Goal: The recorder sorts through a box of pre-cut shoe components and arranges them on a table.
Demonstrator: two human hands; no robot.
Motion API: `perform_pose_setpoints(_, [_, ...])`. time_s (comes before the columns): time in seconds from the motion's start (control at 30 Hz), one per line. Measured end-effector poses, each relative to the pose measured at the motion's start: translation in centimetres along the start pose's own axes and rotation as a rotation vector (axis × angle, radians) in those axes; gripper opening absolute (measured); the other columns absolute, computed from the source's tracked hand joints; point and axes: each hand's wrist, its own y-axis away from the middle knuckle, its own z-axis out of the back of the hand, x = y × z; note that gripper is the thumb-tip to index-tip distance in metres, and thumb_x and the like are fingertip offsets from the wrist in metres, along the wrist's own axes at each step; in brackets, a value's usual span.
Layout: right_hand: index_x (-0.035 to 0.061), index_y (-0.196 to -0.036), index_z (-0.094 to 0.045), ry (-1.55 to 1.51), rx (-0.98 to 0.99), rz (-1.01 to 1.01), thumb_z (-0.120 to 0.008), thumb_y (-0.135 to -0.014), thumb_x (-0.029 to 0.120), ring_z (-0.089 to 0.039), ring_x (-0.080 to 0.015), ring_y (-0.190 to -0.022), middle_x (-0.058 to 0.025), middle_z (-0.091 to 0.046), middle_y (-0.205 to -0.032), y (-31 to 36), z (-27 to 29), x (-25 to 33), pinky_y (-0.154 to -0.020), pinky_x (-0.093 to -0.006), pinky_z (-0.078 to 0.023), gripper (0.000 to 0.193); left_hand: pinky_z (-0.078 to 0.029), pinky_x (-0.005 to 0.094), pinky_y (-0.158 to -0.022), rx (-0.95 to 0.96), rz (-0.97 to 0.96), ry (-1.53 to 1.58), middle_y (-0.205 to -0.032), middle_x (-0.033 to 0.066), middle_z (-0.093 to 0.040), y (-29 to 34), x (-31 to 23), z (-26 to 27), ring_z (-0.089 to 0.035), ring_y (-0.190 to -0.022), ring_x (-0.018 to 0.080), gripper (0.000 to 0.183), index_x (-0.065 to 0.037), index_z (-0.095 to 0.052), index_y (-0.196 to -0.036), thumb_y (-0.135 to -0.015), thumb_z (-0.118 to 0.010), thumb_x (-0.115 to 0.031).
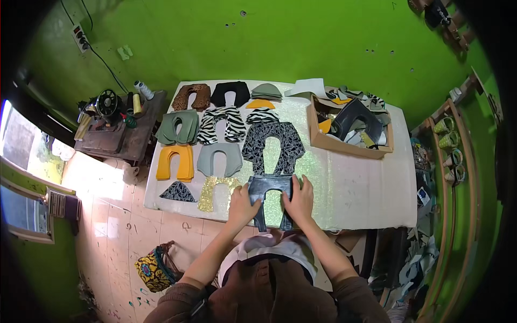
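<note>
In the head view, a dark arch piece [269, 183] is being held just on the near side of the patterned arch [273, 129], its legs pointing away from it. Each leg is being spanned by partly curled fingers, the left hand [243, 204] and right hand [300, 199] being opened only about a leg's width; what is being gripped underneath cannot be told. The patterned arch is being crowded at its leg ends, so it could be knocked askew by a forward slide. The glittery gold arch [207, 198], to the near left of the patterned arch, is being partly covered by the left hand and could be dragged by a sideways sweep. On the desk [355, 183], a twist in the dark piece could be caused by uneven pulling.
</note>
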Motion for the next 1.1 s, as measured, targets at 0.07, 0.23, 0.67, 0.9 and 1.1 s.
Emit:
perform_pose_setpoints(0.07, [0.0065, -0.126, -0.044, 0.034, 0.037, 0.137, -0.066, -0.071, 0.019, -0.035, -0.0402, -0.118, -0.0224, -0.038, -0.128, -0.4, -0.1, 0.9, -0.098, -0.0477, -0.030, 0.061, -0.036, 0.0453, -0.096, -0.073, -0.062, -0.135, -0.129, 0.0305, -0.034, -0.6, -0.3, -0.6, -0.038, -0.117, 0.0441, 0.083, 0.000, -0.029, -0.134, -0.071, -0.068, -0.038])
perform_pose_setpoints(0.23, [0.0070, -0.125, -0.044, 0.109, 0.105, 0.443, -0.067, -0.069, 0.020, -0.036, -0.0386, -0.118, -0.0211, -0.040, -0.127, -1.7, -0.2, -0.2, -0.100, -0.0509, -0.026, 0.062, -0.037, 0.0449, -0.095, -0.135, -0.188, -0.206, -0.129, 0.0301, -0.032, -2.0, -2.0, -2.6, -0.038, -0.116, 0.0445, 0.088, 0.000, -0.028, -0.134, -0.067, -0.071, -0.038])
perform_pose_setpoints(0.67, [0.0055, -0.115, -0.051, 0.160, 0.305, 0.580, -0.072, -0.068, 0.026, -0.046, -0.0224, -0.109, -0.0068, -0.051, -0.102, -5.2, -2.0, -0.1, -0.106, -0.0512, -0.020, 0.055, -0.041, 0.0426, -0.089, -0.147, -0.169, -0.305, -0.126, 0.0242, -0.036, -2.5, -1.2, -2.6, -0.044, -0.109, 0.0393, 0.088, -0.003, -0.032, -0.133, -0.061, -0.075, -0.031])
perform_pose_setpoints(0.9, [0.0053, -0.109, -0.053, 0.138, 0.361, 0.595, -0.073, -0.067, 0.024, -0.047, -0.0245, -0.105, -0.0076, -0.051, -0.099, -6.0, -2.1, -0.1, -0.106, -0.0507, -0.019, 0.050, -0.042, 0.0414, -0.088, -0.229, -0.330, -0.386, -0.121, 0.0191, -0.042, -3.4, -1.8, -1.7, -0.045, -0.108, 0.0346, 0.079, -0.001, -0.040, -0.126, -0.061, -0.074, -0.031])
perform_pose_setpoints(1.1, [0.0057, -0.109, -0.054, 0.140, 0.356, 0.613, -0.073, -0.067, 0.025, -0.048, -0.0235, -0.103, -0.0065, -0.052, -0.098, -6.0, -2.1, -0.4, -0.106, -0.0491, -0.021, 0.050, -0.043, 0.0397, -0.084, -0.102, -0.233, -0.407, -0.114, 0.0168, -0.046, -3.6, -2.1, -1.7, -0.048, -0.105, 0.0312, 0.076, 0.000, -0.042, -0.123, -0.061, -0.074, -0.031])
